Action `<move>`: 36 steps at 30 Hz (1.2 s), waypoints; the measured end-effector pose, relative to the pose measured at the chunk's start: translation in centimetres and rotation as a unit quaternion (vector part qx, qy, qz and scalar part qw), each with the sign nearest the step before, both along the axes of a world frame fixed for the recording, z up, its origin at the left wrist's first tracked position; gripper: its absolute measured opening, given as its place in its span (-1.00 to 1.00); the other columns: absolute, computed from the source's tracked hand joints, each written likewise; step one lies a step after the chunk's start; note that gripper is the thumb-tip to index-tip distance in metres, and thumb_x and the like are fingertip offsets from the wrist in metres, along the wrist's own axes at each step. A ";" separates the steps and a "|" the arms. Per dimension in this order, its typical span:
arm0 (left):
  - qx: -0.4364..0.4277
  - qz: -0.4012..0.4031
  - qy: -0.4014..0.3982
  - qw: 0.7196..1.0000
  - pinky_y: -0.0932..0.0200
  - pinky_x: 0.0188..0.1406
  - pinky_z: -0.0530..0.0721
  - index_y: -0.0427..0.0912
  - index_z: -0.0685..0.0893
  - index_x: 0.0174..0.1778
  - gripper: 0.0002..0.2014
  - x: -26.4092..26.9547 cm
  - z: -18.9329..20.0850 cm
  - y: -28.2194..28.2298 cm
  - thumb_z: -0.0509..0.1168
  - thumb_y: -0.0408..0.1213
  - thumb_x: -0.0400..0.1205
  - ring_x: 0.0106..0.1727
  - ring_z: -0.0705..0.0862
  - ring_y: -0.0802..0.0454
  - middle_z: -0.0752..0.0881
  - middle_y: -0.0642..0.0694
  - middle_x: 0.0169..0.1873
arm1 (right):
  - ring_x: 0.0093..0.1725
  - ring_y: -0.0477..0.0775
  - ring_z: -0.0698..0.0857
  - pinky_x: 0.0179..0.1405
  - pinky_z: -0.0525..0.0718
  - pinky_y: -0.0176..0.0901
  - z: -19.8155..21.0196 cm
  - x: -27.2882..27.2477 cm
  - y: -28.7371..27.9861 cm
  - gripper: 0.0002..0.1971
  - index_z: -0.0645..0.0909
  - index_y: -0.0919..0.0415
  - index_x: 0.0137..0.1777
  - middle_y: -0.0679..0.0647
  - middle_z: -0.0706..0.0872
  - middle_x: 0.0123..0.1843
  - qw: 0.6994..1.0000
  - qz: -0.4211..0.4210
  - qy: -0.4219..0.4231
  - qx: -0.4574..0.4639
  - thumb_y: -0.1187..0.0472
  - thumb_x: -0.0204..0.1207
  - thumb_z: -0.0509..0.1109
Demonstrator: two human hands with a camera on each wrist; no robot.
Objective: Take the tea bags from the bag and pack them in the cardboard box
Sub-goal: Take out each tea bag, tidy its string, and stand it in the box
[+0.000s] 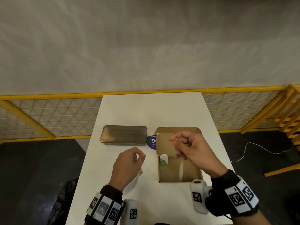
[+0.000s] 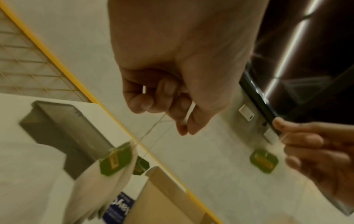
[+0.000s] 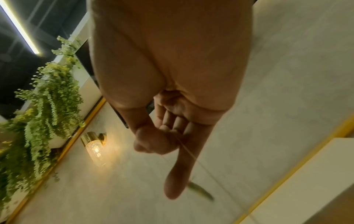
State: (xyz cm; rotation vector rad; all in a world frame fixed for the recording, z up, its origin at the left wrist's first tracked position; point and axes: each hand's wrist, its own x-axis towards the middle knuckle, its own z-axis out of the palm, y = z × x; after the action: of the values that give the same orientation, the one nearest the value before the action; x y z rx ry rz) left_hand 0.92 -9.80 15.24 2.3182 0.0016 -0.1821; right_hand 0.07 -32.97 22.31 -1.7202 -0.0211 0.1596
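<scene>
An open cardboard box (image 1: pixel 193 173) lies on the white table (image 1: pixel 151 111), right of centre. One tea bag with a green tag (image 1: pixel 164 160) leans in its left corner. My right hand (image 1: pixel 177 143) hovers over the box and pinches a thin string (image 3: pixel 188 153); a white tea bag (image 1: pixel 180 171) hangs from it above the box floor, and a green tag (image 2: pixel 264 160) dangles by the fingers. To the left of the box, my left hand (image 1: pixel 139 157) pinches several strings (image 2: pixel 153 128), and tea bags with green tags (image 2: pixel 114 163) hang below it. A pale bag (image 1: pixel 131 184) lies under that wrist.
A shut metal tin (image 1: pixel 124 135) sits at the back left of the table. A purple round label (image 1: pixel 152 142) shows between the tin and the box. A yellow railing (image 1: pixel 48 114) runs behind the table. A black sack (image 1: pixel 65 200) stands on the floor at the left.
</scene>
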 end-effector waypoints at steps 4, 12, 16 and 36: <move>0.097 -0.045 0.003 0.994 0.18 -0.09 0.74 0.11 0.68 -0.08 -0.91 -0.4 -2.5 0.3 0.26 -0.09 0.66 -0.22 0.69 0.19 0.74 0.17 -0.25 | -0.53 0.15 0.60 -0.26 0.68 0.26 -1.1 0.2 -0.7 -0.81 0.71 0.26 -0.02 0.20 0.70 -0.42 1.000 -0.017 0.004 0.020 0.47 0.64 0.29; 0.114 -0.161 0.034 0.980 0.42 0.05 0.49 0.09 0.64 0.05 -0.90 -0.9 -7.1 0.1 0.25 -0.12 0.68 -0.01 0.57 0.26 0.68 0.18 0.05 | -0.32 0.26 0.79 -0.10 0.77 0.00 -2.7 0.6 0.7 -0.82 0.74 0.25 -0.04 0.14 0.79 -0.27 0.999 -0.034 0.001 0.035 0.46 0.62 0.32; 0.171 -0.176 0.091 0.965 0.23 0.28 0.50 0.03 0.60 0.28 -0.75 -1.0 -7.7 0.4 0.20 -0.10 0.70 0.25 0.59 0.10 0.66 0.07 0.25 | -0.23 0.24 0.83 -0.09 0.77 -0.08 -3.4 0.2 1.7 -0.78 0.75 0.23 -0.06 0.11 0.80 -0.25 0.999 -0.026 0.007 0.045 0.48 0.62 0.31; -0.085 -0.100 0.015 0.991 0.61 -0.14 0.50 0.05 0.64 -0.09 -0.96 -3.6 -4.7 -4.7 0.31 -0.17 0.66 -0.09 0.60 0.40 0.64 0.29 -0.13 | -0.06 -0.09 0.83 -0.02 0.70 -0.41 -2.6 -0.5 1.5 -0.49 0.77 -0.08 -0.06 -0.06 0.87 -0.14 0.996 -0.048 -0.074 -0.024 0.63 0.50 0.33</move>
State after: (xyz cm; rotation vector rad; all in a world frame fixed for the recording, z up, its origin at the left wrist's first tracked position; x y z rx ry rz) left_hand -2.64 -14.53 10.50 2.1429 -0.2227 -0.3064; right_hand -0.42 -31.43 19.71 -1.7743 -0.0442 -0.0383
